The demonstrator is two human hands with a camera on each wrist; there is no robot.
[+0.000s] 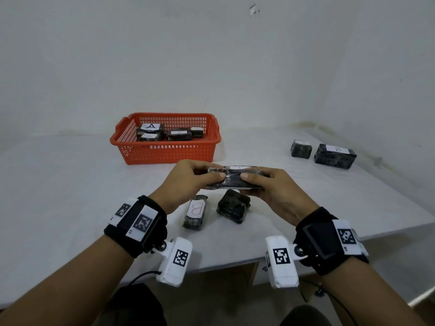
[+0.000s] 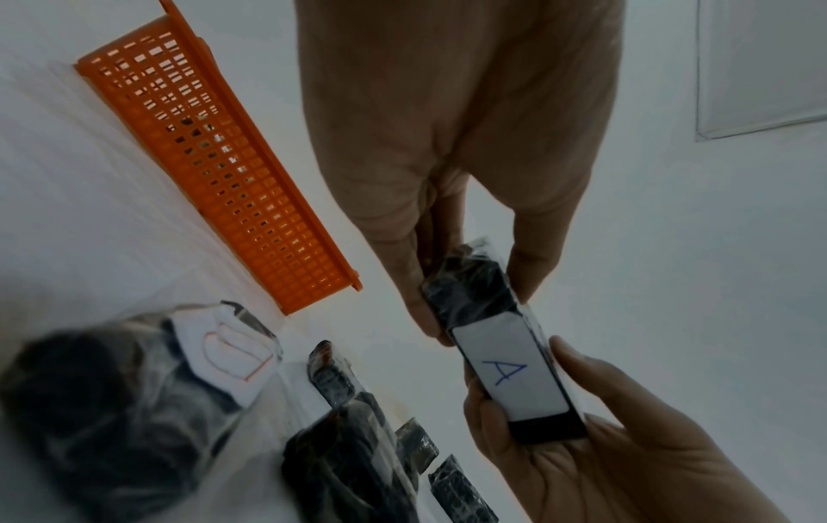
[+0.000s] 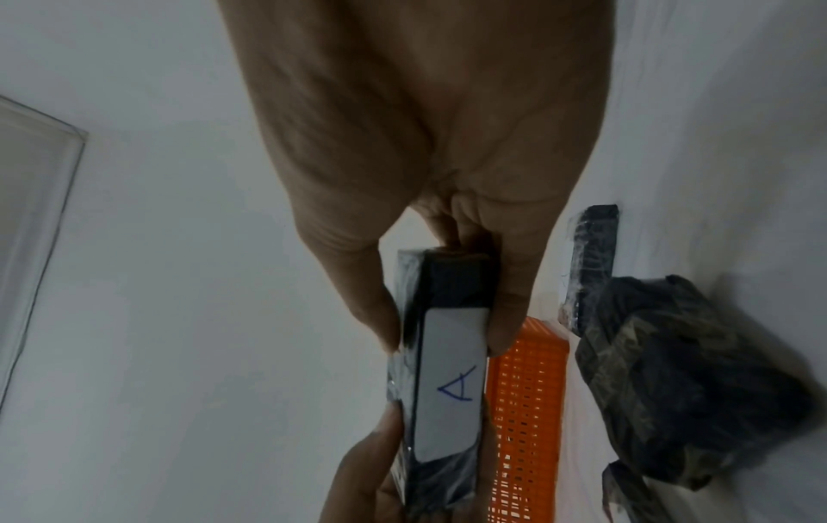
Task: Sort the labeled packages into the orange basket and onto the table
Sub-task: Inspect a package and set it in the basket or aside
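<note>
Both hands hold one flat black wrapped package [image 1: 235,177] above the table, its white label marked A [image 2: 510,371] [image 3: 452,385] facing away from me. My left hand [image 1: 193,177] pinches its left end, my right hand [image 1: 266,184] grips its right end. The orange basket [image 1: 164,151] stands behind the hands with several black packages inside, one labelled A [image 1: 150,126]. Below the hands lie a package labelled B [image 1: 195,214] and a black package [image 1: 233,205] with no label showing.
Two more black packages sit at the far right of the white table [image 1: 58,184]: a small one [image 1: 301,149] and a larger one labelled B [image 1: 335,156]. The table's near edge [image 1: 235,263] runs just below my wrists. A white wall rises behind the basket.
</note>
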